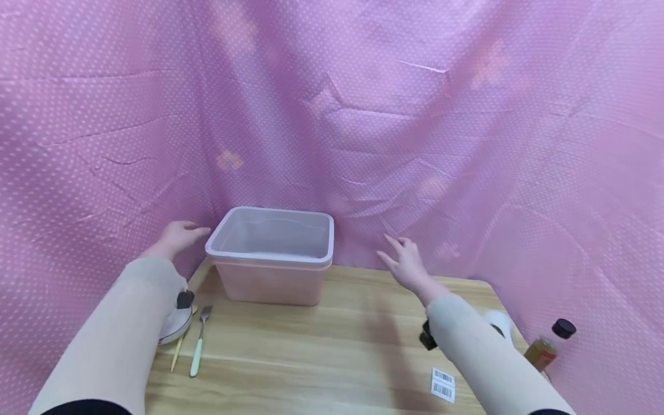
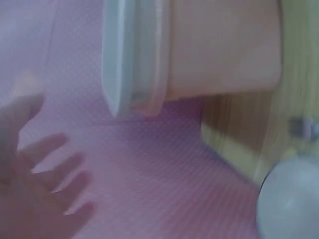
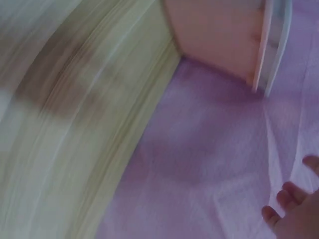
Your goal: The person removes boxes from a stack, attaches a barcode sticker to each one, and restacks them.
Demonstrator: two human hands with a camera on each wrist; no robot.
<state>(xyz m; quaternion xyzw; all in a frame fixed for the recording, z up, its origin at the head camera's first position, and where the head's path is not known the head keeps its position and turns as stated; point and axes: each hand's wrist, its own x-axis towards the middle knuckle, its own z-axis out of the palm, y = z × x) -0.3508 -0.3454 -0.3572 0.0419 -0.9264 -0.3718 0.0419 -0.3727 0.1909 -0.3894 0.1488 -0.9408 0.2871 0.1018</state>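
Note:
A pink plastic bin (image 1: 272, 279) with a pale rim stands at the back left of the table, its inside visible from above. To the left of its rim, my left hand (image 1: 181, 235) hovers with fingers extended. The left wrist view shows that hand (image 2: 45, 184) with spread fingers and nothing in them, apart from the bin (image 2: 224, 45). Off the bin's right side, my right hand (image 1: 407, 265) is raised over the table with spread fingers, holding nothing. In the right wrist view its fingertips (image 3: 271, 216) are away from the bin (image 3: 219, 37).
A fork (image 1: 197, 349) with a pale green handle lies at the left, beside a yellow-handled utensil (image 1: 178, 350) and white dishes (image 1: 175, 327). A barcode label (image 1: 442, 385) lies at the right front. A black-capped bottle (image 1: 544, 351) and a white item (image 1: 499, 320) stand at the right edge.

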